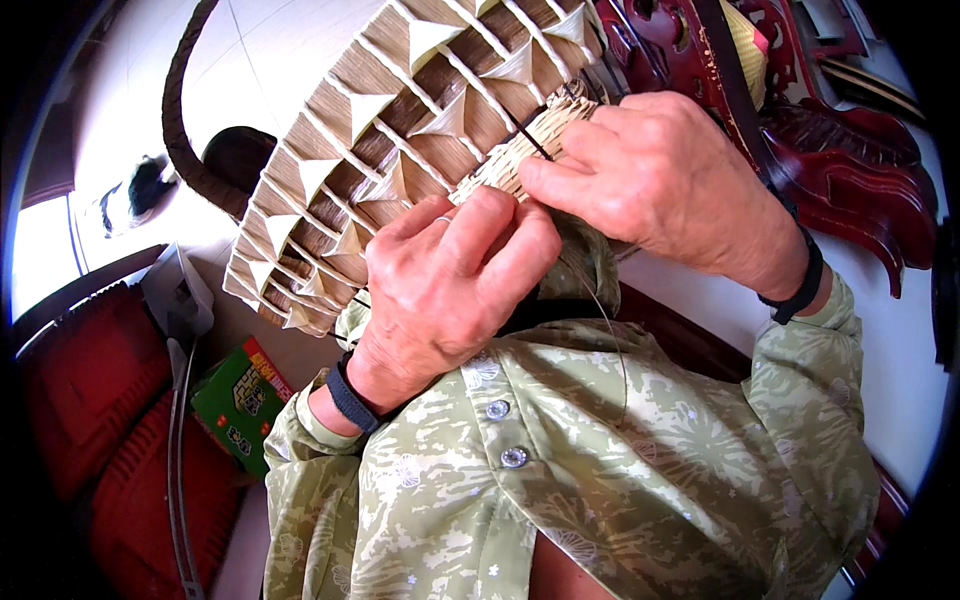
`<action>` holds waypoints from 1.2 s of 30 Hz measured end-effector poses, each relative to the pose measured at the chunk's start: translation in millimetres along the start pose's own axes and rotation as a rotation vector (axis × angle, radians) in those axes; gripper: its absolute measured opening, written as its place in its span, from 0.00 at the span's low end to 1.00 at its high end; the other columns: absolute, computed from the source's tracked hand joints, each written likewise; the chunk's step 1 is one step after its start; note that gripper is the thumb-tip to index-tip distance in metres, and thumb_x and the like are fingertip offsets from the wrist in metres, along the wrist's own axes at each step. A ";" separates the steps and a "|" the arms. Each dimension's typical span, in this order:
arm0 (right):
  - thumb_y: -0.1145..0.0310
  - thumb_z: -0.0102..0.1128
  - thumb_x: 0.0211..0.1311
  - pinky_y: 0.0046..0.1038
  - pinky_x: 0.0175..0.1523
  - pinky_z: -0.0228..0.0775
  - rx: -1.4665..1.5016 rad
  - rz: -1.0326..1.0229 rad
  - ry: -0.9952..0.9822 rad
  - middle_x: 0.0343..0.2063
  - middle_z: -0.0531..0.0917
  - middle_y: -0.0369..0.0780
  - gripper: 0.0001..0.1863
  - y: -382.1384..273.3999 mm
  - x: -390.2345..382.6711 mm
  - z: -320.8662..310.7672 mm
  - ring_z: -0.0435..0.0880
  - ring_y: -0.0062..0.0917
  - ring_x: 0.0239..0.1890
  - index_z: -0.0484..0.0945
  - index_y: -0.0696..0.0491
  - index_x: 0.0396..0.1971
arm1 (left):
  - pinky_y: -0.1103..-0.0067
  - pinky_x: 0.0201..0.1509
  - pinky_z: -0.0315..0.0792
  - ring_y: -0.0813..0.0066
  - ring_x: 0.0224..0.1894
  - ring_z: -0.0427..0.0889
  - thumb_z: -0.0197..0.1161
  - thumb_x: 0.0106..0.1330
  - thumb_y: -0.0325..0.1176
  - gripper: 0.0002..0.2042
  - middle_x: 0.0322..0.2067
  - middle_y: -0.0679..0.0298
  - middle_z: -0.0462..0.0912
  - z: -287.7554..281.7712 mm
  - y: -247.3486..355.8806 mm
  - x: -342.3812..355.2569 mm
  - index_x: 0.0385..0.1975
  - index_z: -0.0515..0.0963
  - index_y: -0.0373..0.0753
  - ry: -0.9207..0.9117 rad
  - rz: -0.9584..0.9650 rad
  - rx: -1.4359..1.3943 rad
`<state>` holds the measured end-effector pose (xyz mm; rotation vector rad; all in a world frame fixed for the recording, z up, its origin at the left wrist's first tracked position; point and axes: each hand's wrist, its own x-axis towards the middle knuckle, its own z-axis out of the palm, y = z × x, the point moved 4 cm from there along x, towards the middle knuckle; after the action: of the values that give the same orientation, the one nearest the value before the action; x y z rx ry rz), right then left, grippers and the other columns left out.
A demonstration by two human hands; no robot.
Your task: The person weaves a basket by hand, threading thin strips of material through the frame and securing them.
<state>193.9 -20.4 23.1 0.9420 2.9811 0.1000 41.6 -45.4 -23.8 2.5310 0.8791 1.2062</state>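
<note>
A large tan-and-brown woven basket with cream folded triangles (pixel 405 150) slants away toward the upper left, just beyond both hands. The right hand (pixel 650 185) grasps its pale wicker band (pixel 510 160). The left hand (pixel 460 275) has its fingers bent against the band; whether they grip is hidden. A slim black rod (pixel 530 138) meets the right fingertips. A thin brown strand (pixel 612 330) hangs below.

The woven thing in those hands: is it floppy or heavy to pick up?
The woven thing would probably feel stiff, since its ribbed side spreads out without sagging. It's likely light for its size, as it looks made of thin strips. Its pointed folds might squash, because they stick out.
</note>
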 end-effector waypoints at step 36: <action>0.71 0.69 0.51 0.29 0.26 0.69 -0.022 0.527 0.615 0.24 0.75 0.37 0.11 -21.4 -11.8 35.3 0.77 0.30 0.21 0.72 0.52 0.24 | 0.86 0.20 0.71 0.79 0.18 0.77 0.57 0.74 0.28 0.06 0.27 0.59 0.81 0.3 -12.5 18.1 0.39 0.74 0.29 0.043 -1.070 -1.295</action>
<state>192.4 -42.6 -13.5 1.9832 3.1029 0.5089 45.4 -24.7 -17.6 0.7973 0.8149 0.9000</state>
